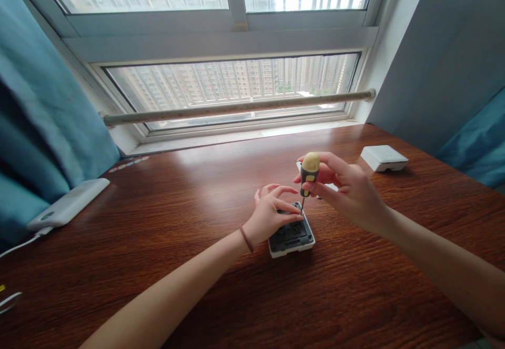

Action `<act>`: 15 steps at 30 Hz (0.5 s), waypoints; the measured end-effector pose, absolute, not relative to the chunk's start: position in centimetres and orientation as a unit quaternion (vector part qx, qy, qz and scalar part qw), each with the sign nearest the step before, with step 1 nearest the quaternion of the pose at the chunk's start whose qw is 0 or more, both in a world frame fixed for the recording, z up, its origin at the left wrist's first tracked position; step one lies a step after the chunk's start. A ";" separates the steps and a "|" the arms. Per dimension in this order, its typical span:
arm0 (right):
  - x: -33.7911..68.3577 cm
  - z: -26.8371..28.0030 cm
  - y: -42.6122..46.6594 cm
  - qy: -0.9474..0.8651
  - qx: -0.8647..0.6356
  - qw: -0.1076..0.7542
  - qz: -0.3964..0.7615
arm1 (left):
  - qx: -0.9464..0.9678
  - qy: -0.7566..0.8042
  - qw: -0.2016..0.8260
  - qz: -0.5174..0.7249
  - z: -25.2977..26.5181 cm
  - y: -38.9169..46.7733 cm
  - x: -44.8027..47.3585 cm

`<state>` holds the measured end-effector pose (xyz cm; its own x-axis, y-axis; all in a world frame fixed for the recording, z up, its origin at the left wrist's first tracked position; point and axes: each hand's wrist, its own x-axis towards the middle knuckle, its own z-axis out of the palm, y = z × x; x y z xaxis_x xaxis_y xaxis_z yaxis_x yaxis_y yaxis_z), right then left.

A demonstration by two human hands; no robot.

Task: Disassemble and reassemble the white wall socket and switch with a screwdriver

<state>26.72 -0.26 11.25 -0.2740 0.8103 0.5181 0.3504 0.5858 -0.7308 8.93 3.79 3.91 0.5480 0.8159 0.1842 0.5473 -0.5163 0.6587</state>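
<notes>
My right hand (349, 186) grips a short, stubby screwdriver (310, 174) with a yellow and dark grey handle. The tool stands nearly upright, shaft down, over the far right corner of a small square device (292, 237) with a white rim and dark grey inner face. Beside the shaft's lower end, the thumb and index fingertip of my left hand (272, 212) come together in a pinch, the other fingers spread over the device. Whatever lies between those fingertips is too small to make out. Behind my right fingers, a white piece (331, 187) shows partly.
A similar white square box (384, 158) lies on the wooden table (189, 286) at the right. To the left, a white power bank (69, 204) with a cable (23, 243) rests by the blue curtain (47, 101). A rail (236, 108) crosses the window behind the table.
</notes>
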 end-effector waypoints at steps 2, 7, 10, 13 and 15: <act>26.7 11.2 -0.2 -0.765 -0.373 0.464 0.246 | 0.836 0.410 0.277 0.239 3.9 3.8 9.0; 26.7 11.0 -0.1 -0.769 -0.364 0.455 0.263 | 0.832 0.411 0.282 0.242 3.9 3.9 9.1; 26.7 10.9 0.0 -0.767 -0.377 0.453 0.252 | 0.830 0.412 0.282 0.249 3.8 3.9 9.0; 26.6 11.0 0.0 -0.766 -0.387 0.455 0.237 | 0.834 0.406 0.282 0.245 3.8 3.9 9.0; 26.6 11.0 0.0 -0.766 -0.393 0.454 0.230 | 0.834 0.406 0.281 0.244 3.7 3.9 8.9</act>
<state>26.58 -0.03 11.00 -0.2784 0.8108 0.5149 0.3923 0.5853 -0.7096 8.92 3.89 3.72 0.5504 0.8156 0.1788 0.5407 -0.5113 0.6679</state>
